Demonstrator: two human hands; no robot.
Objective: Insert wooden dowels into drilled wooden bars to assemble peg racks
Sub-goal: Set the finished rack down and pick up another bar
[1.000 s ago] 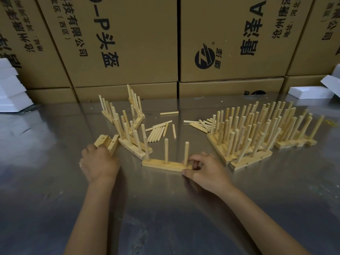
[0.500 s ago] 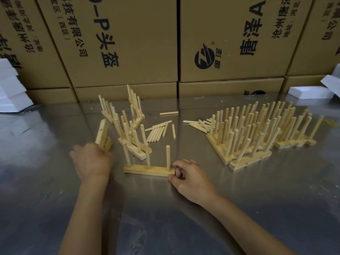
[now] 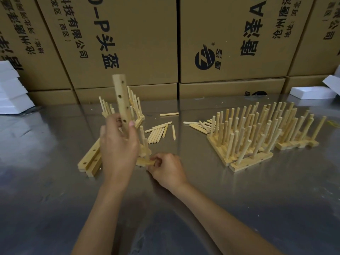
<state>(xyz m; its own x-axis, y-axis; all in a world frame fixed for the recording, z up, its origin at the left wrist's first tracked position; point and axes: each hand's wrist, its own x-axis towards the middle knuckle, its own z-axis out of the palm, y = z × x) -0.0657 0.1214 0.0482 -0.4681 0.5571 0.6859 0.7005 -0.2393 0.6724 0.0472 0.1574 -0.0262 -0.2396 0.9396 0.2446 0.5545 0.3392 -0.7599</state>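
Loose dowels at table centre; finished peg racks right of them, empty drilled bars left, cardboard boxes behind, foam blocks far left.

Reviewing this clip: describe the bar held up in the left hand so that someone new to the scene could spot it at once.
Start at the steel table before the cardboard boxes. At its left-centre, the left hand grips a drilled wooden bar by its lower end, standing it nearly upright above the peg racks. Unlike every neighbouring bar, it is off the table and its holes are empty.
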